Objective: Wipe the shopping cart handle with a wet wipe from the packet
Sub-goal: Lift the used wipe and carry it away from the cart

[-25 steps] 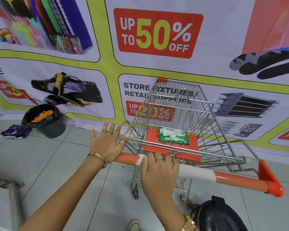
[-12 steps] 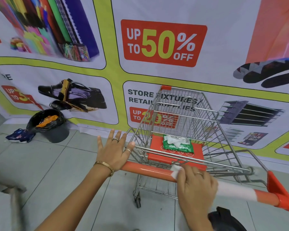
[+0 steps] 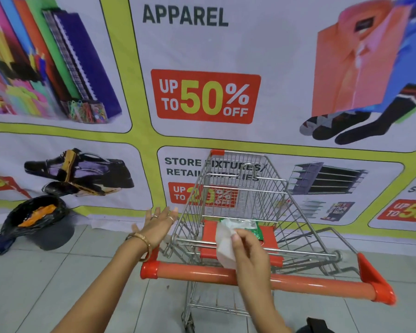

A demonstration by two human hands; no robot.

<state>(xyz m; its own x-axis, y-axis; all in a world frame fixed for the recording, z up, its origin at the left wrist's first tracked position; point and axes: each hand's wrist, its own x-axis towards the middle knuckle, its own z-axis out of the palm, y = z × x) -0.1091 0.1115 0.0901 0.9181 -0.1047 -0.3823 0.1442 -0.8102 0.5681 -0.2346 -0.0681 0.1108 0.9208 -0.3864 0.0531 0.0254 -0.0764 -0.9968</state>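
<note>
**Wipe lifted off handle, mid-task**

Head view: right hand [image 3: 247,251] pinches the white wet wipe [image 3: 223,246], hanging just above the orange cart handle [image 3: 298,283], not touching it. Left hand [image 3: 157,225] spread, fingers open, beside the cart's left side, holding nothing. Green packet [image 3: 256,228] lies on the red seat flap [image 3: 269,236]. Likely between strokes; next move: bring wipe back down onto the bar. Tiled floor [image 3: 46,284], sale banner [image 3: 205,96] behind, black-bagged bin [image 3: 37,218] left.

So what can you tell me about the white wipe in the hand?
The wet wipe is a thin, soft-looking white sheet, a bit crumpled and partly folded. The right hand pinches its upper edge between thumb and fingertips, so it hangs down loosely. It is held up above the cart's orange handle, in front of the red child seat and the green packet. Whether its lower edge touches the handle cannot be told.
</note>
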